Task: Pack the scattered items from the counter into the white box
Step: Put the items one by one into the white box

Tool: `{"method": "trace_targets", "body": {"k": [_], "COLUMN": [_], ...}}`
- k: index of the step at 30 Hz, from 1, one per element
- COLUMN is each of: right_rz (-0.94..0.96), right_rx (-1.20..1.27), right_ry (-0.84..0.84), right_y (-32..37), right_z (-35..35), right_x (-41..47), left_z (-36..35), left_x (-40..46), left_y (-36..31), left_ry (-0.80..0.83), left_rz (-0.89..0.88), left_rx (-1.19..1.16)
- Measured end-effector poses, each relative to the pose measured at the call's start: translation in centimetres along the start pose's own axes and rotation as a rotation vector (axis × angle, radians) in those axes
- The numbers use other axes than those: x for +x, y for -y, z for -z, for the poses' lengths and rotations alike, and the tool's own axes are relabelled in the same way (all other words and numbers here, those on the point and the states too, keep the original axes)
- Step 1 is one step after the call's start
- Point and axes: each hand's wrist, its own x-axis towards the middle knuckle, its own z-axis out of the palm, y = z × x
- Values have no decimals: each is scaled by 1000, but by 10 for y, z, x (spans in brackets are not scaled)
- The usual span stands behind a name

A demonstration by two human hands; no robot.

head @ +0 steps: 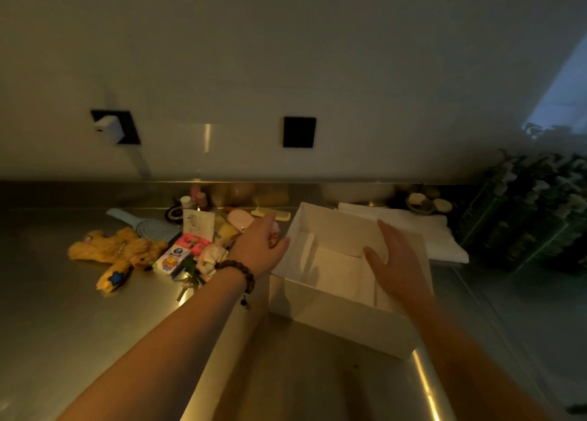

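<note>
Reaching with both palms flat and empty, we keep our left hand (259, 249) at the white box (343, 306) rim and our right hand (397, 261) inside; the scattered items (178, 245) lie left, and a careless sweep could push them off the counter (47, 293).

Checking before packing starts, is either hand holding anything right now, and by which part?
Nothing is gripped. The left hand lies open against the left rim of the white box, and the right hand is open over the box's inside.
</note>
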Motion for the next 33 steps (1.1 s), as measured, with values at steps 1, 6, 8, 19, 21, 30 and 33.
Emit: {"method": "trace_targets", "body": {"k": [1, 6, 8, 19, 21, 30, 33], "right_rz": [36, 246, 328, 358, 304, 145, 146], "right_rx": [27, 108, 114, 98, 103, 98, 77], "right_ry": [20, 146, 168, 324, 319, 295, 289], "right_y": [13, 82, 112, 214, 225, 251, 248], "right_z": [-8, -62, -85, -220, -243, -288, -286], "right_x": [0, 2, 1, -29, -34, -36, -23], "left_z": [6, 40, 55, 132, 148, 189, 176], "left_x": [-5, -33, -45, -100, -102, -75, -59], "left_y": [4, 36, 55, 199, 230, 300, 294], "left_ry": [-27, -130, -150, -121, -82, 73, 90], "left_rz": [-13, 20, 61, 183, 177, 117, 22], "left_rx": [51, 267, 322, 406, 404, 415, 387]}}
